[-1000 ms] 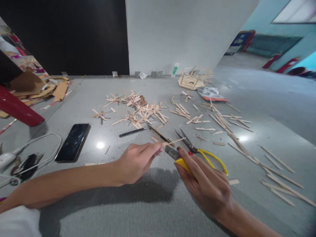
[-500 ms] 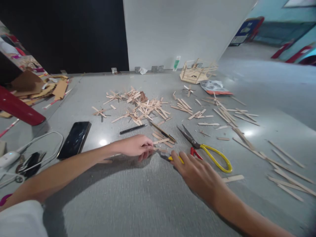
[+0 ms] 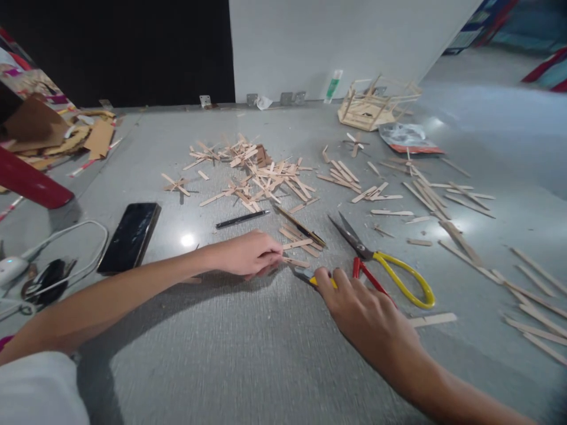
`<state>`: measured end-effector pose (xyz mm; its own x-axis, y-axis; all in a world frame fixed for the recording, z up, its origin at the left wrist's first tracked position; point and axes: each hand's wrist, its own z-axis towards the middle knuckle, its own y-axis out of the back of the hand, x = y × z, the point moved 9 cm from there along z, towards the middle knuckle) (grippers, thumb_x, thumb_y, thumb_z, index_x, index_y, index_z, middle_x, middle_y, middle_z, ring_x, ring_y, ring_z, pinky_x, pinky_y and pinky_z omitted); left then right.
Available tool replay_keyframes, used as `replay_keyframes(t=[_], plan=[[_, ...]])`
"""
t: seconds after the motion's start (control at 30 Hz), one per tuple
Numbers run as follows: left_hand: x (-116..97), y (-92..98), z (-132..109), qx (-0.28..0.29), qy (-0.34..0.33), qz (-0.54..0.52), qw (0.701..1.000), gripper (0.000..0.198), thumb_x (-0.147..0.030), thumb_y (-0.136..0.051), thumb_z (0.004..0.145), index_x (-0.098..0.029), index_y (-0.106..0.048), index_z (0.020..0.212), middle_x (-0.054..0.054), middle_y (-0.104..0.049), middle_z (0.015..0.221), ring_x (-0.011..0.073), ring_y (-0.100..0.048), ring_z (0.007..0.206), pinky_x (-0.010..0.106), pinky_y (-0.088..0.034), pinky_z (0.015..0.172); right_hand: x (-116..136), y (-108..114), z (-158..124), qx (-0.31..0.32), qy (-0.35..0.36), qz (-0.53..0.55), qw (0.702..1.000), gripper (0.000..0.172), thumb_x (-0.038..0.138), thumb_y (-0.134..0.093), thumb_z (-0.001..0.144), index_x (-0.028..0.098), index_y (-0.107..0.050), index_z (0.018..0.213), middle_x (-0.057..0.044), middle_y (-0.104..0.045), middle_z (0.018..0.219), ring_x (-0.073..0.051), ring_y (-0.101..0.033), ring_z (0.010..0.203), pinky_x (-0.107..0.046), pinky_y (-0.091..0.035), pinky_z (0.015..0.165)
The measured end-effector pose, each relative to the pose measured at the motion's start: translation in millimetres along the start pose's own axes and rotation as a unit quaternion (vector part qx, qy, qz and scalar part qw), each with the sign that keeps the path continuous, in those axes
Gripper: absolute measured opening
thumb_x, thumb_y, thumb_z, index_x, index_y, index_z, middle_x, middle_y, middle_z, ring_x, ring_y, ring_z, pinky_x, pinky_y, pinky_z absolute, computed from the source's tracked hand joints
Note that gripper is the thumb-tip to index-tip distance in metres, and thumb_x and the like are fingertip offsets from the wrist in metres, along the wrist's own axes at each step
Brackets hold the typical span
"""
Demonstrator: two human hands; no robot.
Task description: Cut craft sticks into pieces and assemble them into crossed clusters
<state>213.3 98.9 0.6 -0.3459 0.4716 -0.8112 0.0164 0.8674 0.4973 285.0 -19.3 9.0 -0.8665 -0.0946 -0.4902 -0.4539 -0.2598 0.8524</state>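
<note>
My left hand [image 3: 254,252] is closed, its fingertips pinching the end of a short wooden craft stick [image 3: 297,262] low over the table. In my right hand [image 3: 357,304] is a utility knife [image 3: 315,280] with a yellow handle, its blade pointing left toward the stick and close beneath it. Several more craft sticks [image 3: 299,242] lie just beyond, beside a gold-coloured pen [image 3: 305,229]. Scissors with yellow handles [image 3: 404,277] rest open to the right, touching or near a red-handled tool [image 3: 371,276] that my right hand partly hides.
A pile of cut sticks [image 3: 266,177] covers the middle back. A stick-built frame [image 3: 376,106] and a plastic packet [image 3: 410,140] stand back right, longer sticks [image 3: 463,242] below. At left lie a phone [image 3: 129,239], a white cable [image 3: 100,227] and cardboard scraps [image 3: 100,139].
The camera view has shifted, so things on the table sit higher and the right-hand ones farther right. The knife blade now sits slightly apart from the stick's end; both hands keep their holds.
</note>
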Motion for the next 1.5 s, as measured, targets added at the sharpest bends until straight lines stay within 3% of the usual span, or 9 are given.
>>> replay_keyframes(t=[0.53,1.0,1.37,1.5], plan=[[-3.7,0.4,1.6,-0.023,-0.037,0.03,0.999,0.04,-0.011,-0.044,0.101,-0.017,-0.049,0.062,-0.002,-0.06,0.051,0.0069,-0.052,0.041,0.02,-0.042,0.057,-0.3,3.2,1.1,0.01,-0.013,0.006,1.0,0.022,-0.002,-0.057,0.091,0.019,-0.065,0.094,0.001,-0.06,0.069,-0.016,-0.064,0.054,-0.028,-0.033,0.049],[-0.7,-1.5,0.9,-0.012,-0.016,0.009,1.0,0.041,-0.015,-0.043,0.104,-0.017,-0.049,0.063,-0.002,-0.058,0.053,0.0076,-0.054,0.039,0.02,-0.043,0.052,-0.6,3.6,0.6,0.006,-0.016,0.026,0.999,0.023,-0.004,-0.06,0.089,0.018,-0.065,0.094,0.001,-0.061,0.071,-0.016,-0.066,0.056,-0.029,-0.035,0.05],[-2.4,-1.0,1.9,-0.034,-0.043,0.023,0.998,0.039,-0.015,-0.044,0.101,-0.018,-0.048,0.062,-0.002,-0.057,0.052,0.0079,-0.051,0.041,0.02,-0.039,0.049,-4.3,-6.1,8.8,0.02,0.041,0.019,0.999,0.023,-0.001,-0.06,0.088,0.019,-0.067,0.097,-0.001,-0.065,0.068,-0.018,-0.068,0.054,-0.028,-0.035,0.049],[-2.0,-1.2,0.8,-0.051,-0.059,0.006,0.997,0.036,-0.012,-0.046,0.098,-0.019,-0.047,0.062,-0.003,-0.055,0.05,0.008,-0.05,0.04,0.019,-0.036,0.046,-6.2,1.1,17.2,0.049,0.07,0.01,0.996,0.028,-0.003,-0.056,0.088,0.019,-0.069,0.1,-0.002,-0.068,0.066,-0.016,-0.065,0.049,-0.028,-0.032,0.047]])
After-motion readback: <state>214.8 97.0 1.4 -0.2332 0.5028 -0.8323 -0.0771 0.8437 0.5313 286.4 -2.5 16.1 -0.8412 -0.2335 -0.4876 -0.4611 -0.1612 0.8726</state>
